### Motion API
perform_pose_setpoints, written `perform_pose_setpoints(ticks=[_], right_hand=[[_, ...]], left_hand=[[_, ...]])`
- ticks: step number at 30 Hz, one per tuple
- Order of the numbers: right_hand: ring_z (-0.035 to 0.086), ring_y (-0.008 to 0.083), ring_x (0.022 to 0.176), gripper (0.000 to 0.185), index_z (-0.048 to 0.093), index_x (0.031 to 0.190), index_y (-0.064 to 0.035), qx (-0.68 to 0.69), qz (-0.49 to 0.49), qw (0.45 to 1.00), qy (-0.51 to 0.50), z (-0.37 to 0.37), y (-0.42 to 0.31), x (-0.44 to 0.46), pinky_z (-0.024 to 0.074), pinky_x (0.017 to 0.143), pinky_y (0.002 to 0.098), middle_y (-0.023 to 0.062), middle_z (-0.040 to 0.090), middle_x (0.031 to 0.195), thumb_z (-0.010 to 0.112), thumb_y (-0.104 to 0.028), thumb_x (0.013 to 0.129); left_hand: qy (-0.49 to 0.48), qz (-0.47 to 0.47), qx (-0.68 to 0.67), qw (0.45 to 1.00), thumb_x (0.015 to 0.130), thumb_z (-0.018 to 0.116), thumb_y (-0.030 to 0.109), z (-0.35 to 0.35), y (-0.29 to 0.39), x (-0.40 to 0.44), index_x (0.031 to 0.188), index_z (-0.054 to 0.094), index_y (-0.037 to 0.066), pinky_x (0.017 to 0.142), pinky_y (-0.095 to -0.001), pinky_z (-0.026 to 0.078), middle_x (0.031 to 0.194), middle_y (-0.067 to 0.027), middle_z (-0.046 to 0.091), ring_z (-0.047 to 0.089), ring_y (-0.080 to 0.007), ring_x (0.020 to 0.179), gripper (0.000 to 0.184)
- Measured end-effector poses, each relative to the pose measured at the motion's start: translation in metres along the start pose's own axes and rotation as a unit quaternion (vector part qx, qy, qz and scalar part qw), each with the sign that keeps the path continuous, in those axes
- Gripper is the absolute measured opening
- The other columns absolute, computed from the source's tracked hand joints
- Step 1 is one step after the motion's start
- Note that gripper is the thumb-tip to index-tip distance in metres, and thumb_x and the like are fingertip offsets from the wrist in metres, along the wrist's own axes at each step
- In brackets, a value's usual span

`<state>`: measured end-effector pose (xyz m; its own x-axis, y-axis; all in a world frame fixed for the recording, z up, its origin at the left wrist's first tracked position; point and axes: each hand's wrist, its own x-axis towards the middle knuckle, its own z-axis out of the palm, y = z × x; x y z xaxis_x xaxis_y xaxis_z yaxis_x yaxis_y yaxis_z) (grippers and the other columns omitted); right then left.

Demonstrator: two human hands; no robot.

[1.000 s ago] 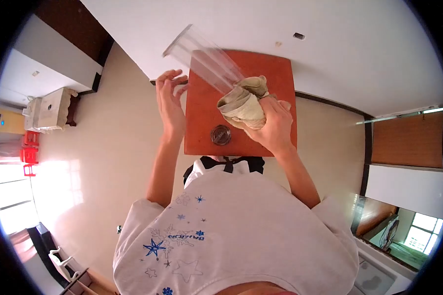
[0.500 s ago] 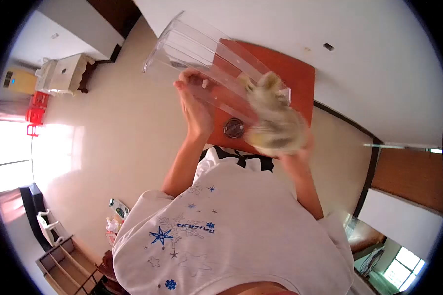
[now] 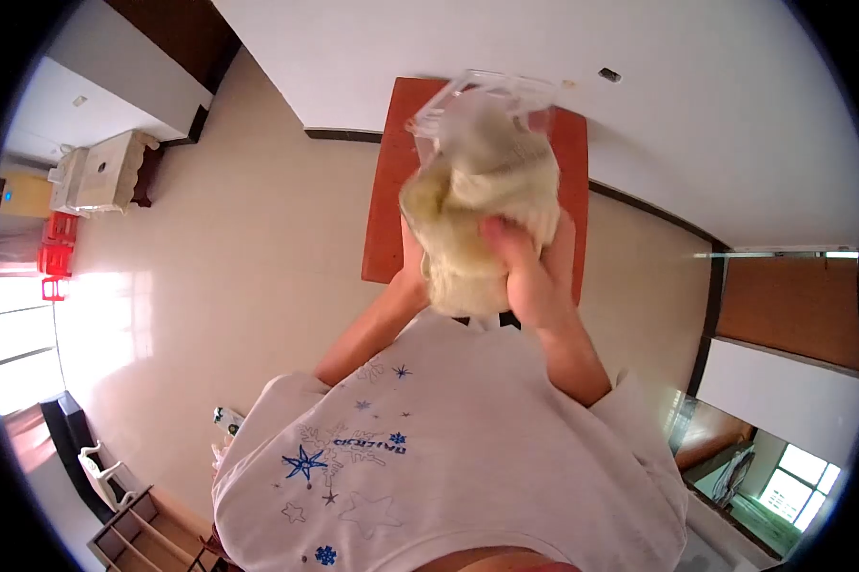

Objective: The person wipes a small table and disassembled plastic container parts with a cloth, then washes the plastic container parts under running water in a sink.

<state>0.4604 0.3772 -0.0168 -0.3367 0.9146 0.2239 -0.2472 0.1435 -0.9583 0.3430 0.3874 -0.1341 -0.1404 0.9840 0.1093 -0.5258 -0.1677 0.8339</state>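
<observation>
A cream-coloured plush toy, smeared by motion, is held up in front of me above the reddish-brown table. My right hand grips its right side, with the thumb lying across the front. On the other side, my left hand supports the toy, its fingers hidden behind the fabric. Just beyond the toy is a clear plastic container, largely covered by it. Whether the container touches the toy I cannot tell.
A white wall rises right behind the table. Pale tiled floor stretches to the left, where red stools and a cloth-covered table stand farther off. A wooden shelf unit is at the lower left.
My left hand has left the side of the clear container and come to the plush toy. The toy has moved left to the middle; the container now sits behind it.
</observation>
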Motion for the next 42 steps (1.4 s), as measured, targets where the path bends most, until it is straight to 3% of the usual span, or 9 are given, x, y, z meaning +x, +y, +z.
perform_pose_setpoints(ticks=[7, 10, 12, 21, 27, 32, 34, 38, 42], right_hand=[[0.058, 0.0100, 0.087, 0.025, 0.059, 0.109, 0.0026, -0.062, -0.005, 0.996, -0.068, -0.003, -0.004, 0.027, 0.0474, 0.076, 0.0250, 0.0026, 0.063, 0.094, 0.055, -0.009, 0.087], [0.059, 0.0127, 0.086, 0.029, 0.059, 0.108, 0.0033, -0.085, 0.108, 0.982, -0.127, -0.014, 0.005, 0.030, 0.0480, 0.078, 0.0281, 0.0074, 0.065, 0.094, 0.056, -0.010, 0.082], [0.060, 0.0150, 0.084, 0.029, 0.059, 0.105, 0.0043, -0.081, 0.178, 0.972, -0.131, -0.012, 0.024, 0.013, 0.0483, 0.077, 0.0291, 0.0090, 0.065, 0.091, 0.057, -0.010, 0.081], [0.054, 0.0120, 0.082, 0.028, 0.058, 0.106, 0.0026, -0.056, 0.273, 0.951, -0.130, -0.021, 0.094, -0.023, 0.0447, 0.074, 0.0295, 0.0046, 0.063, 0.092, 0.053, -0.015, 0.084], [0.057, 0.0116, 0.085, 0.026, 0.060, 0.105, 0.0022, -0.044, 0.213, 0.975, -0.035, -0.032, 0.084, -0.007, 0.0461, 0.076, 0.0280, 0.0051, 0.063, 0.096, 0.053, -0.013, 0.084], [0.059, 0.0235, 0.108, 0.047, 0.048, 0.129, -0.0012, 0.313, 0.040, 0.929, 0.195, -0.056, 0.055, 0.004, 0.0501, 0.090, 0.0337, 0.0127, 0.056, 0.125, 0.053, -0.029, 0.092], [0.053, 0.0261, 0.118, 0.062, 0.043, 0.136, -0.0086, 0.260, -0.059, 0.939, 0.217, -0.085, 0.044, 0.007, 0.0488, 0.095, 0.0412, 0.0117, 0.052, 0.129, 0.035, -0.055, 0.096], [0.048, 0.0272, 0.124, 0.063, 0.033, 0.142, -0.0125, 0.112, -0.151, 0.970, 0.157, -0.169, 0.065, 0.008, 0.0439, 0.101, 0.0449, 0.0122, 0.041, 0.139, 0.034, -0.057, 0.097], [0.049, 0.0279, 0.122, 0.059, 0.038, 0.140, -0.0103, 0.085, -0.052, 0.980, 0.170, -0.154, 0.089, 0.005, 0.0431, 0.102, 0.0467, 0.0113, 0.047, 0.135, 0.039, -0.051, 0.096]], left_hand=[[-0.078, 0.151, 0.197, 0.966, 0.079, 0.076, 0.018, 0.001, 0.042, 0.012, 0.123, 0.050, 0.002, 0.091, -0.0355, 0.049, 0.118, -0.0100, 0.056, 0.056, -0.0178, 0.106, 0.054], [-0.030, 0.086, 0.087, 0.992, 0.086, 0.069, 0.025, -0.005, 0.038, 0.018, 0.128, 0.050, 0.002, 0.089, -0.0323, 0.047, 0.111, -0.0086, 0.056, 0.056, -0.0170, 0.099, 0.051], [0.067, 0.168, 0.188, 0.965, 0.099, 0.043, 0.046, -0.010, 0.066, 0.036, 0.133, 0.052, 0.006, 0.066, -0.0271, 0.041, 0.083, 0.0006, 0.049, 0.046, -0.0103, 0.078, 0.053], [0.013, 0.138, 0.264, 0.954, 0.101, 0.039, 0.033, -0.010, 0.078, 0.071, 0.129, 0.050, 0.001, 0.075, -0.0265, 0.039, 0.089, -0.0022, 0.048, 0.043, -0.0111, 0.081, 0.044], [-0.015, 0.056, 0.105, 0.993, 0.100, 0.045, 0.035, -0.007, 0.049, 0.071, 0.123, 0.053, 0.003, 0.064, -0.0227, 0.037, 0.084, 0.0016, 0.049, 0.041, -0.0076, 0.069, 0.041], [0.012, 0.068, 0.070, 0.995, 0.102, 0.038, 0.039, -0.027, 0.016, 0.057, 0.128, 0.055, 0.001, 0.063, -0.0239, 0.041, 0.084, -0.0002, 0.053, 0.048, -0.0084, 0.073, 0.049], [0.154, 0.058, 0.097, 0.982, 0.104, 0.031, 0.044, -0.031, 0.029, 0.050, 0.111, 0.059, -0.001, 0.060, -0.0248, 0.043, 0.088, -0.0025, 0.055, 0.053, -0.0120, 0.073, 0.053], [0.182, 0.059, 0.000, 0.982, 0.103, 0.029, 0.048, -0.063, 0.036, 0.056, 0.123, 0.051, -0.001, 0.061, -0.0279, 0.048, 0.088, -0.0043, 0.056, 0.056, -0.0150, 0.074, 0.057], [0.135, 0.001, -0.088, 0.987, 0.102, 0.031, 0.052, -0.070, 0.035, 0.060, 0.120, 0.051, -0.001, 0.056, -0.0310, 0.048, 0.087, -0.0059, 0.057, 0.056, -0.0157, 0.072, 0.059]])
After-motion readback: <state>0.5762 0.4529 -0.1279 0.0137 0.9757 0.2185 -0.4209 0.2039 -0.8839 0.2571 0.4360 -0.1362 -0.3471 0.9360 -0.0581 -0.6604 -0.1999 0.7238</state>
